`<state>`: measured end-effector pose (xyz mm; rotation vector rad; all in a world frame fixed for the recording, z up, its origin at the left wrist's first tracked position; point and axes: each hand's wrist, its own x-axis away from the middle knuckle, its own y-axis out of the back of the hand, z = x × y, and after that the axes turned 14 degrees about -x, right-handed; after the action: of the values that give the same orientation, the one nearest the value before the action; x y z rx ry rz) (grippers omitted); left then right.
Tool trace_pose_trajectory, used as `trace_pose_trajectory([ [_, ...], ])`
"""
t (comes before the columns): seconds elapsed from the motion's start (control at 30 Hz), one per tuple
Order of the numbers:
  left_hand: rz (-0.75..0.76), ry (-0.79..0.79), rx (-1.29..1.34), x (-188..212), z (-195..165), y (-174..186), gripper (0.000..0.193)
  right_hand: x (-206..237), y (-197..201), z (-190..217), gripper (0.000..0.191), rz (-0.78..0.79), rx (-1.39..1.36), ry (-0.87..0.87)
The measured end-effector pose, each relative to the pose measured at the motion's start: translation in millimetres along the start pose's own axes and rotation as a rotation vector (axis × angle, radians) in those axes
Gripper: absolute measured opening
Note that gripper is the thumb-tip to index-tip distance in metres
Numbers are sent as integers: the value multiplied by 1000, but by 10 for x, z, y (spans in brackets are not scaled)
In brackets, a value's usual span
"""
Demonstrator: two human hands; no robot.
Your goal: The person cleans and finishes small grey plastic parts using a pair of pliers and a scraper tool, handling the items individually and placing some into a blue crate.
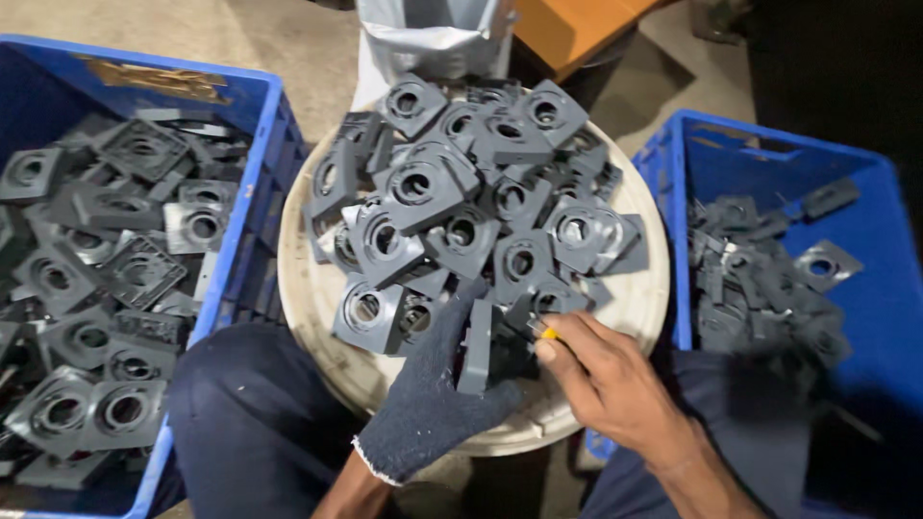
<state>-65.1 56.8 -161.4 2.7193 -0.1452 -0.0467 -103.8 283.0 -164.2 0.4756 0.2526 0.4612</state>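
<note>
The gloved left hand point(433, 394) clamps a grey square plastic part point(478, 346) edge-up between its fingers; the bare right hand point(606, 375) pinches a yellow-handled tool point(546, 333) against it. Short, controlled strokes seem wisest.

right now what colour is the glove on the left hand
Dark blue-grey knit glove with a whitish cuff edge, seen in the head view.

Our left hand point(433, 389) wears a dark knitted glove and reaches up from the lower middle of the view, its fingers curled shut and the bare wrist showing below the cuff. Our right hand point(611, 375) is bare, coming in from the lower right with the forearm angled up-left, fingertips pinched together beside the left hand.
</note>
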Motion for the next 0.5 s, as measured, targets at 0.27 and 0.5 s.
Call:
trace_pose_trajectory([
  [0.27,111,-52,-83,125,57,-216,102,59,-72,108,72,40,178,191],
  [0.5,38,-190,-188,156,142,-255,103,47,-274,31,78,-12,333,190],
])
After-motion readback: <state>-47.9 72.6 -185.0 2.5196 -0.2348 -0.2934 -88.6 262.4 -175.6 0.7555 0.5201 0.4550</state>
